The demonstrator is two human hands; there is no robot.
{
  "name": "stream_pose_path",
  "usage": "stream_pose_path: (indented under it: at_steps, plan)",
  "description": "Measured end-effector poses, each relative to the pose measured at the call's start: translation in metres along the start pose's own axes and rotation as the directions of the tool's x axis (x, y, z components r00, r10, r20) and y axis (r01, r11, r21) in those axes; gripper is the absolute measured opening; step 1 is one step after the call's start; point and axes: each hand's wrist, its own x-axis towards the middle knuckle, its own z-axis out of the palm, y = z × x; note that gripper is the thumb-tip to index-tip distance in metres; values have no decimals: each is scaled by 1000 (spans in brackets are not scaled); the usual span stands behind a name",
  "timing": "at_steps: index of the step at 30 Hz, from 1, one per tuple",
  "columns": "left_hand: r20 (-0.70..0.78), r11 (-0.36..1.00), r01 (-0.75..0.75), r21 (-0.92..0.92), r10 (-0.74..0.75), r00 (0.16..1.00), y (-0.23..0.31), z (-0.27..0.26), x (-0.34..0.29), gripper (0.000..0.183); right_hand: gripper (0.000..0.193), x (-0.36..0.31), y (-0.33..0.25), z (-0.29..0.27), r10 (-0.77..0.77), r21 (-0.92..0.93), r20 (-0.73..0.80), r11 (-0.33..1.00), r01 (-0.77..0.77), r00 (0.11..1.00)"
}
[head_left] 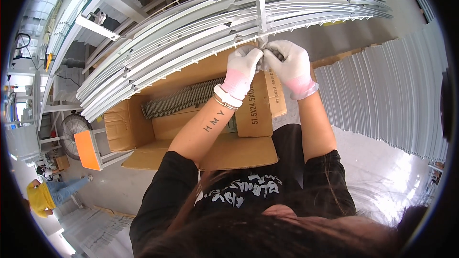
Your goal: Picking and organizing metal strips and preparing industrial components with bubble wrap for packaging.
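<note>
White gloves with pink cuffs cover both my hands, which meet in front of a rack post (258,2). My left hand (244,62) is closed in a pinch, thumb and fingers pressed together. Close beside it, my right hand (289,59) is bent closed too. Between them is a small crumpled greyish, partly see-through bit, too small to name. Below my hands stands an open cardboard box (119,124) with its flaps spread. Inside it lie rows of grey, ridged metal pieces (184,98), packed side by side; my left forearm hides part of them.
Long white and grey strips (191,38) lie stacked on a white wire rack before me. More grey strips (387,91) stand in a big pile at right. An orange-topped stool (88,149) and a fan (75,131) are at left. Farther off is a person in yellow (40,198).
</note>
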Motion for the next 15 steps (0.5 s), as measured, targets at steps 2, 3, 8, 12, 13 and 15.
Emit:
stream_pose_path:
  at_steps: [2,3,8,12,13,15]
  plan:
    - [-1,1000,-18,18,18,1000,5,4,0,16,6,2,5,-2,-155,-159,-2,975,153,988]
    - [4,1000,-16,17,16,1000,8,6,-2,16,6,2,12,1,-294,-299,-27,914,273,955]
    - [151,999,-47,1,46,988,8,0,3,13,11,0,21,9,-438,-445,-68,818,365,896]
    - [-13,964,-257,-75,257,966,-20,-14,5,16,13,1,17,11,-416,-372,-107,859,352,903]
    - [-12,964,-256,-73,255,967,-22,-14,7,16,13,1,17,11,-411,-378,-106,859,346,905]
    - [97,967,-256,-20,256,962,-25,-15,12,24,13,0,17,14,-410,-401,-97,850,341,907]
